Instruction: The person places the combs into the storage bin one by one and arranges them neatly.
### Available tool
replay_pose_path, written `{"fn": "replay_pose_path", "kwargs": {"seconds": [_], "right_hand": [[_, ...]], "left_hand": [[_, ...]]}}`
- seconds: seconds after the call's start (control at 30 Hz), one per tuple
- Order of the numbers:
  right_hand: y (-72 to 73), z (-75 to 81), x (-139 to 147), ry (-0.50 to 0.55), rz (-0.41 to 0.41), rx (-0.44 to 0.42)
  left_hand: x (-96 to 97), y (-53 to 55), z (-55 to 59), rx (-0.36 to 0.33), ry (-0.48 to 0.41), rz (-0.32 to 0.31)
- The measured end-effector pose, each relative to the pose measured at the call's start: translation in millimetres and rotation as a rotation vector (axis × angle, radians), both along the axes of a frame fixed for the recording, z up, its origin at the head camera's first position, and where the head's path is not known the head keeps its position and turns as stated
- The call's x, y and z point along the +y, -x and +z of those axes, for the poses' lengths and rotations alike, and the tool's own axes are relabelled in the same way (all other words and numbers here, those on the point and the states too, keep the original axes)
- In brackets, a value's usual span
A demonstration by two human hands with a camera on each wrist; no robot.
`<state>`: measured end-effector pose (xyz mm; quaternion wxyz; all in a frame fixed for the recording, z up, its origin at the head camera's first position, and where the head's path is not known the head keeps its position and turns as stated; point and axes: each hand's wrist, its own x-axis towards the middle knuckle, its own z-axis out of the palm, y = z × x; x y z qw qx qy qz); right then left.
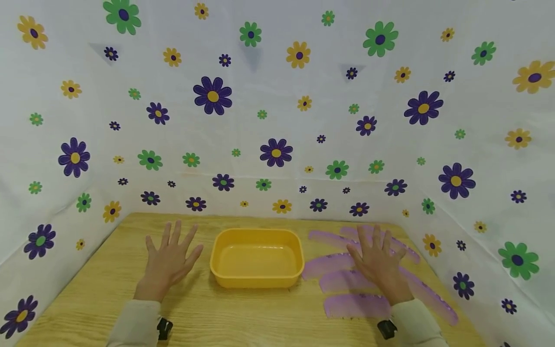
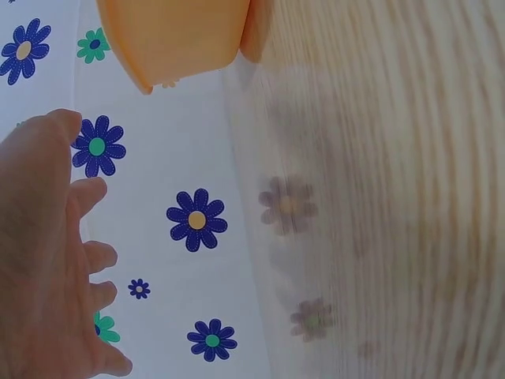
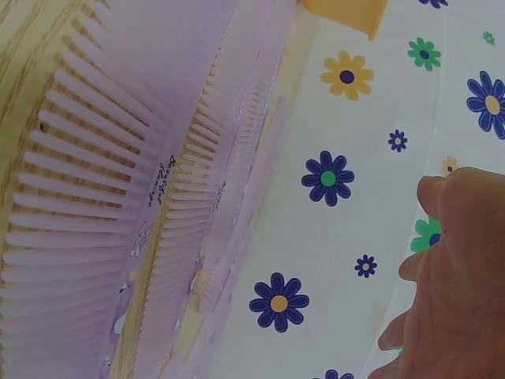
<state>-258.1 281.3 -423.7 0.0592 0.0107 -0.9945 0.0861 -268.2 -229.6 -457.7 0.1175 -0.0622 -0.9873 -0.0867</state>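
Holding nothing, my left hand (image 1: 169,262) and right hand (image 1: 378,262) spread wide at nine and three o'clock of the yellow tray (image 1: 257,281), the right over purple combs (image 1: 355,307) (I judge readiness); gripping one calls for lowering, then curling inward.

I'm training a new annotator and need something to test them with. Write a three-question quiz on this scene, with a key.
1. Multiple choice: where do the purple combs lie, from the person's viewpoint?
A) inside the yellow rectangular tub
B) to the right of the tub
C) to the left of the tub

2. True or false: the left hand is gripping a comb.

3. Fill in the blank: the white backdrop behind the wood-grain table is printed with ____.

Key:
1. B.
2. False; the left hand's fingers are spread and it holds nothing.
3. Flowers.
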Motion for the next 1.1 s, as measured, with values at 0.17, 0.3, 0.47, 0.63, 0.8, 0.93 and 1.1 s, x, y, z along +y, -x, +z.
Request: {"fn": "replay_pose_path", "kwargs": {"seconds": [0.17,0.3,0.47,0.63,0.8,0.93,1.1], "right_hand": [[0.2,-3.4,2.3,0.025,0.003,-0.006],[1.4,-3.8,2.2,0.038,0.012,0.0],[1.1,-2.7,1.2,0.043,0.014,-0.006],[-1.0,-1.1,1.1,0.038,0.01,-0.011],[1.1,-1.6,3.3,0.068,0.066,-0.057],[4.8,-1.6,6.9,0.165,0.184,-0.083],[9.9,-2.2,11.3,0.269,0.314,-0.018]], "left_hand": [[0.7,-2.4,0.1,0.008,0.018,0.001],[0.2,-3.1,1.4,0.011,0.025,0.009],[-1.2,-2.5,0.7,0.007,0.024,0.012],[-1.4,-1.8,-0.2,0.018,0.025,0.009],[-1.1,-2.3,-1.8,0.011,0.001,-0.008],[0.6,-2.4,-2.9,-0.007,-0.078,-0.073],[5.2,-1.0,-4.6,-0.114,-0.301,-0.186]]}}
